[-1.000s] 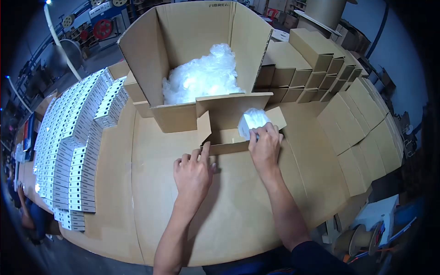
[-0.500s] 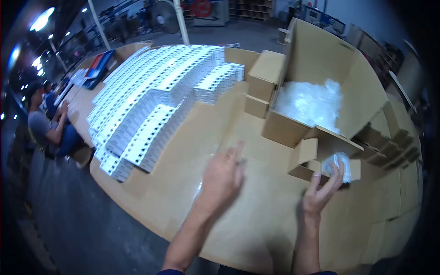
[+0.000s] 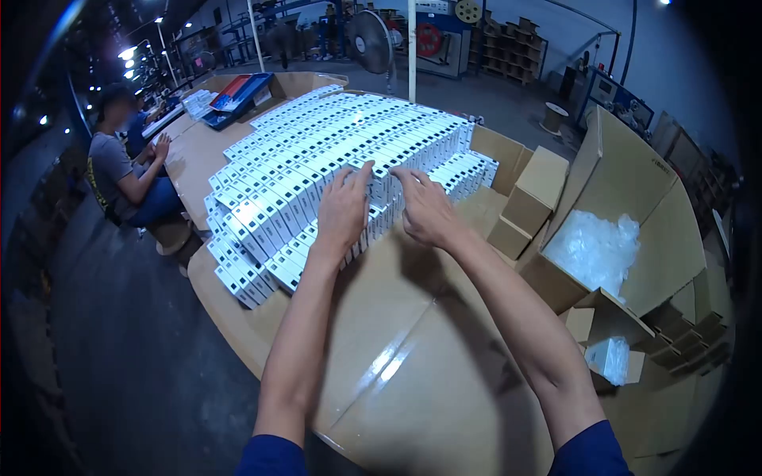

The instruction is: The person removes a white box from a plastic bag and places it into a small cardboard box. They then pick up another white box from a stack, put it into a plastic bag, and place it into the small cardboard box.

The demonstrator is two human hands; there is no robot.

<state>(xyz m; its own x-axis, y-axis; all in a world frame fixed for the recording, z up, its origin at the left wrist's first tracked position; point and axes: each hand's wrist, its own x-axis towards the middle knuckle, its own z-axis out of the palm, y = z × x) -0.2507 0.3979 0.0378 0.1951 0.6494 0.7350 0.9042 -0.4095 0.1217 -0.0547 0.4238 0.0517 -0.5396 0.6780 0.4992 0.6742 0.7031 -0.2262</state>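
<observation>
White small boxes (image 3: 278, 194) with dark square marks stand packed in long rows on the cardboard-covered table. My left hand (image 3: 343, 210) reaches over the near rows, fingers stretched forward and apart at the box tops. Facing it, my right hand (image 3: 429, 210) has its fingers spread and bent toward the same boxes. A few boxes show in the gap between my hands; whether the fingertips press on them is hard to tell. At the right, a clear plastic-wrapped pack (image 3: 611, 359) sits in a small open carton (image 3: 579, 324).
A large open carton (image 3: 679, 214) holds clear plastic bags (image 3: 595, 247). Closed brown cartons (image 3: 536, 190) stand beside the rows. Blue and red trays (image 3: 236, 99) lie at the far left end. A seated person (image 3: 127, 166) is left of the table (image 3: 444, 381).
My right hand has left the wrapped pack, which now rests in the small carton. Both hands have moved forward to the white boxes. The camera view has turned right.
</observation>
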